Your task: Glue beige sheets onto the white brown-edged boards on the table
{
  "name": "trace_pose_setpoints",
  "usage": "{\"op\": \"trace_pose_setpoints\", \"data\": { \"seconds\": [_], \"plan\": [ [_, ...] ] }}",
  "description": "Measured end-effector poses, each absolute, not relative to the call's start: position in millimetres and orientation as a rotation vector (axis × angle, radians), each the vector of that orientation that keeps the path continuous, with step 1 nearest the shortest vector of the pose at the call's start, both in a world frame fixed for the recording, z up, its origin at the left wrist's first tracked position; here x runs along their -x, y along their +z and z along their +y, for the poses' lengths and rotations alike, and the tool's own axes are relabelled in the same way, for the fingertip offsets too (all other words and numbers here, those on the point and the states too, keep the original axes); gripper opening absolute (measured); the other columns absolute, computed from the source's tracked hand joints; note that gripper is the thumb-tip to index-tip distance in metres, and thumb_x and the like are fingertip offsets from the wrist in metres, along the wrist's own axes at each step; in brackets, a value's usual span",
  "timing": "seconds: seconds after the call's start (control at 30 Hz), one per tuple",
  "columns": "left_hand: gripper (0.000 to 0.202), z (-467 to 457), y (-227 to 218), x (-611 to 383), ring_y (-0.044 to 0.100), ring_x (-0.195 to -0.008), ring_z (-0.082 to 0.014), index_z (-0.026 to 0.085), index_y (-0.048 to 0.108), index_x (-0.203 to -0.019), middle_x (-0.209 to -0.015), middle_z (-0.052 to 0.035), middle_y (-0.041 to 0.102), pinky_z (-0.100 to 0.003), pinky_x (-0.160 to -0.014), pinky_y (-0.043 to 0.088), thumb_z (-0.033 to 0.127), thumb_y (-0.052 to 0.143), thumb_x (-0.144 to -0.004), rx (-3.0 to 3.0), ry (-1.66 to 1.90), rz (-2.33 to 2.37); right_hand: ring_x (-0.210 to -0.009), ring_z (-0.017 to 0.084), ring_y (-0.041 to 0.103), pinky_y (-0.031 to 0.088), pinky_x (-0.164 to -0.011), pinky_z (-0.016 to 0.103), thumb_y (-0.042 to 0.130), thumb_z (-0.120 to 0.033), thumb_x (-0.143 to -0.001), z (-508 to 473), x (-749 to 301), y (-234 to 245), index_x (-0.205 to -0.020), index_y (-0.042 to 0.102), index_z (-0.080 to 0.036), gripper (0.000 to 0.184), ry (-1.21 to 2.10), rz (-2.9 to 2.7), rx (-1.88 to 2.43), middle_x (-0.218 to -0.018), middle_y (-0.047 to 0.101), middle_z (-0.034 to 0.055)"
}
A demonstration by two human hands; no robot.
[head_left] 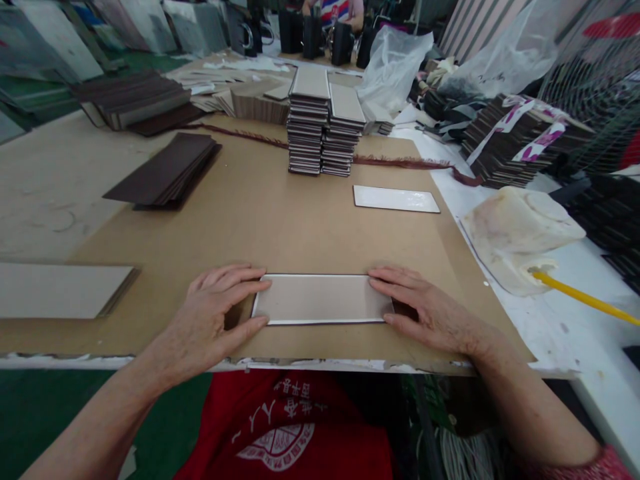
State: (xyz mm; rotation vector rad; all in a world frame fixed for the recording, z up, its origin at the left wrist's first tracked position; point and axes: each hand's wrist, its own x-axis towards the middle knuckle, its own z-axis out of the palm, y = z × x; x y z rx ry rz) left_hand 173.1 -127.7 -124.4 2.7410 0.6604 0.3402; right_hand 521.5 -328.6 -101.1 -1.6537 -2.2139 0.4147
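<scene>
A pale rectangular cardboard panel point(323, 300) with a white border and dark edge lies flat on the brown board near the table's front edge. My left hand point(213, 313) grips its left end, fingers at the far corner and thumb at the near one. At the opposite end my right hand point(425, 308) holds the panel the same way. Farther back on the right lies a strip with a glossy white face point(397, 199). Two stacks of finished-looking panels point(310, 130) rise behind it. To the left are dark brown sheets point(163, 168) in a loose pile.
Grey boards point(60, 290) lie at the left. On the right stand a whitish plastic jug point(520, 233) with a yellow stick point(585, 293) and a tied bundle of dark panels point(520, 140). A brown frayed strip point(400, 162) crosses the table. A person point(340, 10) is at the back.
</scene>
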Motion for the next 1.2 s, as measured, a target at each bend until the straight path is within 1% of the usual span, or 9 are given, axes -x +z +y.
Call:
{"op": "trace_pose_setpoints", "data": {
  "seconds": [0.23, 0.37, 0.47, 0.6, 0.73, 0.83, 1.0, 1.07, 1.2],
  "plan": [
    [0.045, -130.8, -122.3, -173.6, 0.041, -0.135, -0.0342, 0.028, 0.059, -0.129, -0.144, -0.0068, 0.05, -0.056, -0.111, 0.034, 0.048, 0.059, -0.088, -2.811, 0.363, 0.627, -0.143, 0.031, 0.032, 0.027, -0.117, 0.056, 0.055, -0.025, -0.091, -331.5, -510.9, -98.2, -0.145, 0.048, -0.018, 0.055, 0.264, -2.288, 1.767, -0.154, 0.04, 0.0128],
    [0.043, -131.7, -108.9, -178.7, 0.048, -0.126, -0.0338, 0.024, 0.06, -0.128, -0.135, -0.0095, 0.056, -0.054, -0.107, 0.036, 0.042, 0.056, -0.09, -2.922, 0.289, 0.524, -0.122, 0.031, 0.05, 0.039, -0.107, 0.053, 0.052, -0.021, -0.088, -328.3, -502.0, -89.4, -0.135, 0.055, -0.013, 0.047, 0.244, -2.305, 1.827, -0.138, 0.052, 0.0166],
    [0.04, -134.5, -96.6, -185.5, 0.053, -0.119, -0.0316, 0.023, 0.059, -0.129, -0.126, -0.0096, 0.062, -0.056, -0.11, 0.031, 0.039, 0.053, -0.093, -2.993, 0.18, 0.405, -0.107, 0.028, 0.054, 0.044, -0.101, 0.049, 0.05, -0.02, -0.088, -323.2, -492.6, -80.4, -0.129, 0.057, -0.01, 0.042, 0.244, -2.342, 1.882, -0.121, 0.058, 0.0167],
    [0.06, -148.8, -87.7, -197.9, 0.055, -0.115, -0.0356, 0.029, 0.05, -0.141, -0.117, -0.0121, 0.063, -0.067, -0.113, 0.017, 0.061, 0.055, -0.09, -3.116, 0.141, 0.35, -0.098, 0.031, 0.054, 0.049, -0.09, 0.049, 0.052, -0.035, -0.093, -317.3, -474.1, -74.4, -0.135, 0.055, -0.013, 0.047, 0.126, -2.405, 1.965, -0.111, 0.059, 0.0163],
    [0.084, -163.8, -89.9, -208.1, 0.055, -0.11, -0.0397, 0.03, 0.056, -0.138, -0.104, -0.0136, 0.063, -0.071, -0.111, 0.018, 0.085, 0.053, -0.074, -3.22, 0.11, 0.399, -0.099, 0.035, 0.055, 0.052, -0.081, 0.05, 0.057, -0.057, -0.091, -318.3, -459.9, -81.4, -0.145, 0.048, -0.027, 0.062, 0.0, -2.455, 1.983, -0.118, 0.057, 0.0173],
    [0.086, -164.8, -94.2, -207.7, 0.056, -0.111, -0.0408, 0.023, 0.061, -0.134, -0.107, -0.0164, 0.063, -0.072, -0.113, 0.014, 0.085, 0.053, -0.075, -3.241, 0.116, 0.44, -0.114, 0.038, 0.053, 0.048, -0.092, 0.056, 0.056, -0.058, -0.092, -326.5, -463.3, -91.0, -0.145, 0.049, -0.027, 0.061, -0.036, -2.435, 2.003, -0.135, 0.052, 0.0192],
    [0.076, -153.5, -101.1, -191.9, 0.056, -0.118, -0.0413, 0.02, 0.062, -0.13, -0.123, -0.0197, 0.062, -0.072, -0.115, 0.011, 0.078, 0.052, -0.082, -3.196, 0.158, 0.411, -0.136, 0.039, 0.039, 0.031, -0.108, 0.067, 0.051, -0.054, -0.097, -348.2, -492.4, -102.0, -0.147, 0.046, -0.028, 0.056, -0.027, -2.359, 2.043, -0.152, 0.043, 0.0138],
    [0.072, -149.4, -105.8, -184.4, 0.054, -0.124, -0.0397, 0.021, 0.06, -0.132, -0.13, -0.0178, 0.06, -0.069, -0.116, 0.016, 0.074, 0.053, -0.085, -3.162, 0.177, 0.4, -0.141, 0.038, 0.034, 0.026, -0.111, 0.068, 0.05, -0.052, -0.099, -353.3, -504.7, -102.8, -0.147, 0.045, -0.027, 0.055, -0.015, -2.33, 2.059, -0.154, 0.041, 0.0116],
    [0.073, -142.8, -122.0, -172.0, 0.05, -0.132, -0.0361, 0.021, 0.053, -0.141, -0.144, -0.0146, 0.053, -0.057, -0.112, 0.039, 0.069, 0.057, -0.086, -3.108, 0.203, 0.408, -0.148, 0.031, 0.024, 0.015, -0.118, 0.063, 0.044, -0.05, -0.102, -351.1, -512.2, -98.3, -0.151, 0.04, -0.026, 0.055, 0.113, -2.316, 1.991, -0.16, 0.032, 0.0097]
  ]
}}
